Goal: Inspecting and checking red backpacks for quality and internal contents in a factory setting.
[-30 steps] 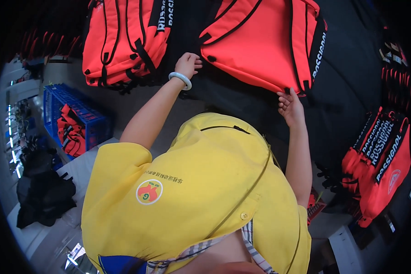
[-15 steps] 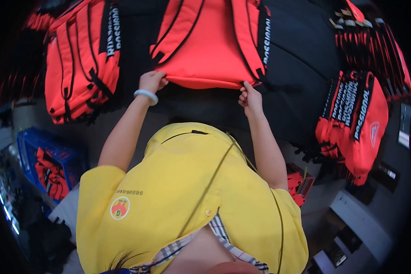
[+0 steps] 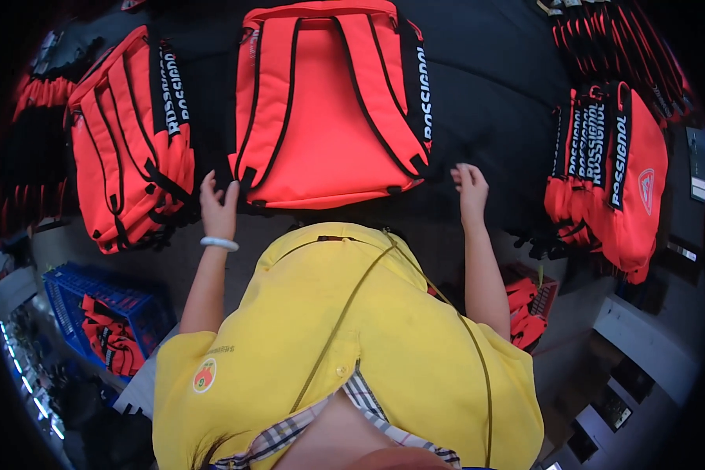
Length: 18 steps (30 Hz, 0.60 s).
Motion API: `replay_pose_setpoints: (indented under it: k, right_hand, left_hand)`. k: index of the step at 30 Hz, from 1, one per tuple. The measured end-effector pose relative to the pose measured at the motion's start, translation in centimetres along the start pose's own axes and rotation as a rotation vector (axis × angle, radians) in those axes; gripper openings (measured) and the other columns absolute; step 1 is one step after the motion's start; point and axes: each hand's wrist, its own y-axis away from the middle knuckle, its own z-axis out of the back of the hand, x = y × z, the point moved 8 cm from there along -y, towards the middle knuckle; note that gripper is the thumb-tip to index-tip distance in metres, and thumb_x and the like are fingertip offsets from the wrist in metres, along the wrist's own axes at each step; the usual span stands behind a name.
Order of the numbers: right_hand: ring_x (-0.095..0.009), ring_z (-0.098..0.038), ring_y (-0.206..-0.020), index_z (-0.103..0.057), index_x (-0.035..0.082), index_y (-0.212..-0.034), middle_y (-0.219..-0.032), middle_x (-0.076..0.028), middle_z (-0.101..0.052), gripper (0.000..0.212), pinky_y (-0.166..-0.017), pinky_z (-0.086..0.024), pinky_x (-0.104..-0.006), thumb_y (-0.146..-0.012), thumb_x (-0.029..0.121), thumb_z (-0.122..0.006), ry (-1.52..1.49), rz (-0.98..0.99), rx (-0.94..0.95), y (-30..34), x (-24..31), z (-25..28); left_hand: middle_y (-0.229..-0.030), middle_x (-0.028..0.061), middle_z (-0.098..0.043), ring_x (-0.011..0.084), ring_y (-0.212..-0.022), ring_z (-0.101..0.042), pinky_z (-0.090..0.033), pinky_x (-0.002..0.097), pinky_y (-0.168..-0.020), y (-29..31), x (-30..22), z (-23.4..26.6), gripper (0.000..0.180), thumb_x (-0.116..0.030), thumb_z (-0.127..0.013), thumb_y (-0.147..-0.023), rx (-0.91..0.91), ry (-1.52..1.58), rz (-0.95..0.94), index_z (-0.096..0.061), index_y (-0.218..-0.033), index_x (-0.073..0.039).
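Note:
A red backpack [image 3: 321, 117] with black-edged shoulder straps lies in front of me on a black-covered table [image 3: 493, 86], its straps facing up. My left hand [image 3: 220, 207] is beside its lower left corner, fingers apart, with nothing in them. Off the lower right corner, my right hand [image 3: 470, 193] hovers with loosely bent fingers and holds nothing. Dark side panels with white lettering run along the backpack's right edge.
More red backpacks [image 3: 125, 149] are stacked at the left, and another pile of red bags [image 3: 634, 180] stands at the right. Below the table are a blue crate [image 3: 70, 305] of red pieces and a red crate [image 3: 547, 301].
Both hands have let go of the backpack's bottom edge and moved apart to either side. The backpack now appears lower in view and shows whole, up to its top.

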Motion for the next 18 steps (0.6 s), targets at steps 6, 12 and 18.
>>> replay_pose_setpoints:
  k: [6,12,18]
  right_hand:
    - [-0.016,-0.062,-0.102,-0.057,0.010,-0.123,-0.108,-0.004,-0.065,0.040,-0.087,-0.049,-0.0329,-0.088,0.029,-0.065,-0.235,-0.189,0.514,-5.8,3.4,-7.8]
    - [-0.016,-0.066,-0.089,-0.054,-0.003,-0.120,-0.105,-0.010,-0.066,0.040,-0.080,-0.053,-0.0256,-0.084,0.012,-0.066,-0.150,0.487,0.486,0.8,36.2,-2.5]
    - [-0.033,-0.067,-0.085,-0.052,-0.004,-0.124,-0.095,-0.022,-0.066,0.050,-0.075,-0.053,-0.0391,-0.081,0.015,-0.068,0.853,1.031,0.491,12.8,39.4,-14.2]
  left_hand:
    - [-0.133,0.0344,-0.042,0.0501,-0.120,-0.047,-0.041,0.0452,-0.101,2.0,-5.2,-9.2,0.120,-0.056,-0.071,-0.076,0.335,-0.292,0.140,0.007,-0.151,-0.005]
    - [-0.148,0.0187,-0.037,0.0252,-0.135,-0.038,-0.032,0.0328,-0.110,8.9,-11.4,-15.5,0.084,-0.028,-0.070,-0.087,1.218,0.454,-0.122,-0.021,-0.151,-0.005]
    - [-0.129,0.0100,-0.059,0.0184,-0.120,-0.053,-0.043,0.0335,-0.100,6.0,-9.1,-14.4,0.047,-0.032,-0.059,-0.095,1.121,0.459,-0.001,-0.054,-0.131,-0.003]
